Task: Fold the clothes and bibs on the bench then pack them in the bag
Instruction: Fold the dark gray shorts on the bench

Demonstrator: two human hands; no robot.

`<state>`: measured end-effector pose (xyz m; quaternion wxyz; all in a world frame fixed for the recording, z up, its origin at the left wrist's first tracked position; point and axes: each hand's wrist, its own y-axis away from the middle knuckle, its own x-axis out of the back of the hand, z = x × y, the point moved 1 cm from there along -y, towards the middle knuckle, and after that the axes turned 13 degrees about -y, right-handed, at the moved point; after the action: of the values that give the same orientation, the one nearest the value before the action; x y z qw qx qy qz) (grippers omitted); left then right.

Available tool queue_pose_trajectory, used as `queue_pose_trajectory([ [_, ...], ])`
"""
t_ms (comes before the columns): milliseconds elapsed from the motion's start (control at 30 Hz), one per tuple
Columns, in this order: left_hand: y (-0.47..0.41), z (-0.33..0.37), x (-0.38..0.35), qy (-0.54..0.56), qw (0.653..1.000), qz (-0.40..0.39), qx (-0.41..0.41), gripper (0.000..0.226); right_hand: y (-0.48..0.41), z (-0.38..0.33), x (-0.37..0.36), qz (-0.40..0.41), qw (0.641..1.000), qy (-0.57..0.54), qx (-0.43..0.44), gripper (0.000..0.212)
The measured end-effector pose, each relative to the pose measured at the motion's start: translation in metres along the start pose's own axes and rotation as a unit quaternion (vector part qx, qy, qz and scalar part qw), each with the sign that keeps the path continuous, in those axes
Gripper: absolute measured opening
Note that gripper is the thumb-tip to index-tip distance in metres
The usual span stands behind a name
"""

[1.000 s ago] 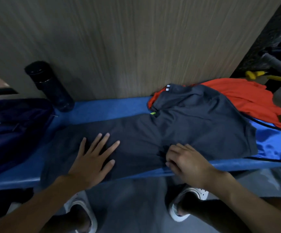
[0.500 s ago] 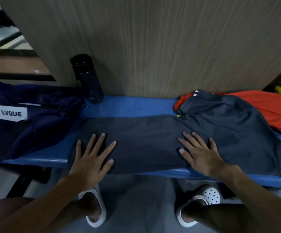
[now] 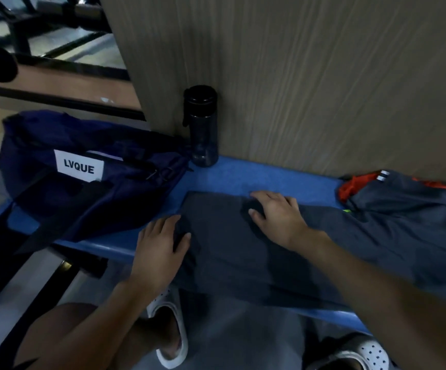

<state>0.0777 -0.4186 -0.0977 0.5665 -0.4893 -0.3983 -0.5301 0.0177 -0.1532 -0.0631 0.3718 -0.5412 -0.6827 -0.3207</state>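
**Both hands gripping the grey garment on the bench**

The navy bag (image 3: 83,188) is slumping just left of the left hand (image 3: 160,247), which is curling round the grey garment's (image 3: 229,263) near-left edge. The garment is lying flat on the blue bench (image 3: 229,177), stretching between and under both hands. The right hand (image 3: 277,217) is pinching a bunch of its cloth near the far edge. An orange cloth (image 3: 349,184) is peeking out further right.

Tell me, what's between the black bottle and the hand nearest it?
Only bare blue bench, seen in the head view. The black bottle stands by the wall, and the right hand grips the dark grey garment.
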Motion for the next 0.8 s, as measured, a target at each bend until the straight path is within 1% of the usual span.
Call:
queue_pose_trajectory([
  [67,-0.005,-0.002,0.000,0.028,0.999,0.024,0.022,0.044,-0.016,-0.005,-0.007,-0.001,1.000,-0.001,-0.028,0.045],
  [133,-0.008,-0.003,-0.001,0.069,0.996,0.037,0.031,0.034,-0.029,-0.008,-0.010,0.010,0.999,-0.009,-0.052,0.041],
  [233,-0.011,-0.004,-0.002,0.144,0.988,0.049,0.035,0.024,-0.039,-0.011,-0.011,0.012,0.998,-0.018,-0.055,0.012],
  [267,-0.010,-0.004,-0.001,0.176,0.982,0.050,0.040,0.022,-0.041,-0.014,-0.011,0.007,0.999,-0.014,-0.048,0.009],
  [333,-0.009,-0.003,0.002,0.224,0.972,0.049,0.049,0.019,-0.042,-0.019,-0.012,0.009,0.999,-0.039,-0.027,0.010],
  [433,-0.003,-0.004,0.008,0.222,0.973,0.047,0.038,0.021,-0.035,-0.028,-0.010,0.047,0.984,-0.173,-0.002,0.009],
  [467,0.001,-0.004,0.012,0.224,0.973,0.049,0.035,0.023,-0.033,-0.029,-0.008,0.051,0.977,-0.208,-0.002,0.007],
  [500,0.004,-0.004,0.015,0.229,0.972,0.049,0.034,0.026,-0.032,-0.030,-0.006,0.035,0.975,-0.220,-0.006,0.008],
  [567,0.009,-0.002,0.020,0.260,0.964,0.038,0.045,0.034,-0.030,-0.028,-0.007,-0.035,0.975,-0.217,-0.033,0.026],
  [600,0.010,0.000,0.023,0.284,0.957,0.025,0.061,0.036,-0.029,-0.028,-0.008,-0.059,0.975,-0.213,-0.038,0.031],
  [633,0.010,0.001,0.024,0.308,0.948,0.013,0.081,0.035,-0.030,-0.029,-0.009,-0.070,0.976,-0.205,-0.031,0.030],
  [667,0.009,0.002,0.025,0.326,0.940,0.003,0.100,0.034,-0.030,-0.034,-0.010,-0.073,0.978,-0.193,-0.015,0.024],
  [700,0.008,0.001,0.024,0.329,0.937,-0.004,0.114,0.033,-0.030,-0.037,-0.011,-0.072,0.980,-0.183,0.000,0.017],
  [733,0.007,0.001,0.023,0.322,0.939,-0.009,0.120,0.033,-0.030,-0.041,-0.013,-0.071,0.981,-0.180,0.011,0.014],
  [800,0.007,0.000,0.022,0.304,0.946,-0.014,0.114,0.029,-0.030,-0.048,-0.015,-0.066,0.980,-0.185,0.021,0.019],
])
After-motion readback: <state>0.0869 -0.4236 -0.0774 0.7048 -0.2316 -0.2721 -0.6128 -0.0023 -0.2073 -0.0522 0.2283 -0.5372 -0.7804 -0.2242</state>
